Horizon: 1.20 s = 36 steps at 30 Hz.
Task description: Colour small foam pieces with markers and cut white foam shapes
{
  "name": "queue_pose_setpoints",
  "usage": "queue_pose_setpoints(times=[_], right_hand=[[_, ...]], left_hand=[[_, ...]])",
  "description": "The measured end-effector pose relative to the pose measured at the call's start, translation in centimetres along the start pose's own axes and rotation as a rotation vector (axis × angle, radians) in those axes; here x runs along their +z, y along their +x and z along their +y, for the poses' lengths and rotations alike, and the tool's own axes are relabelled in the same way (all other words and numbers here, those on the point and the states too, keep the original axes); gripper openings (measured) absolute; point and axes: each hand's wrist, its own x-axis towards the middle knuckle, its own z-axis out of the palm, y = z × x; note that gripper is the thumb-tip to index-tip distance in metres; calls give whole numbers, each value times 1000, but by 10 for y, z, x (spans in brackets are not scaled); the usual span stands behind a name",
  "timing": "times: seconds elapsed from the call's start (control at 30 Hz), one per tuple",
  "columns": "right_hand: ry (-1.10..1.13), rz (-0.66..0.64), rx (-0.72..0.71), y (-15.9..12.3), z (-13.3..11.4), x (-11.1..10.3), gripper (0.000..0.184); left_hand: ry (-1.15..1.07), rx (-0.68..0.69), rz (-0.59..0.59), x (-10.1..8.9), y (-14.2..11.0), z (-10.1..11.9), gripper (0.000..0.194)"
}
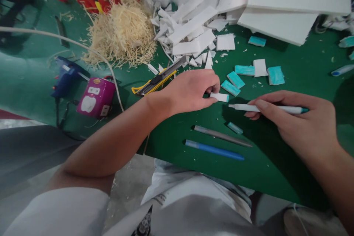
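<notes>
Between the thumb and fingers of my left hand point(190, 90) is a small white foam piece point(219, 97) with a turquoise end. My right hand point(301, 118) grips a white marker point(245, 107), its tip pointing left, close to the foam piece but apart from it. Just beyond lie several turquoise-coloured foam pieces point(235, 80) and a white foam square point(260, 68). Below my hands are a loose turquoise marker cap point(235, 128), a grey marker point(222, 136) and a blue marker point(214, 150), both capped.
A yellow utility knife point(159, 80) with its blade out lies beside my left wrist. Behind it are wood shavings point(124, 33) and white foam scraps point(193, 37). A blue glue gun point(68, 75) and a purple power socket block point(96, 97) with a cable stand left. Large foam sheets point(279, 25) lie at the back.
</notes>
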Motion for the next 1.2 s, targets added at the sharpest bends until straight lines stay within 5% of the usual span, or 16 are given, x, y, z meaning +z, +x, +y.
queue_pose_setpoints(times=[1.2], right_hand=[[0, -10, 42, 1, -2, 1, 11]], left_hand=[[-28, 19, 25, 2, 0, -3, 3]])
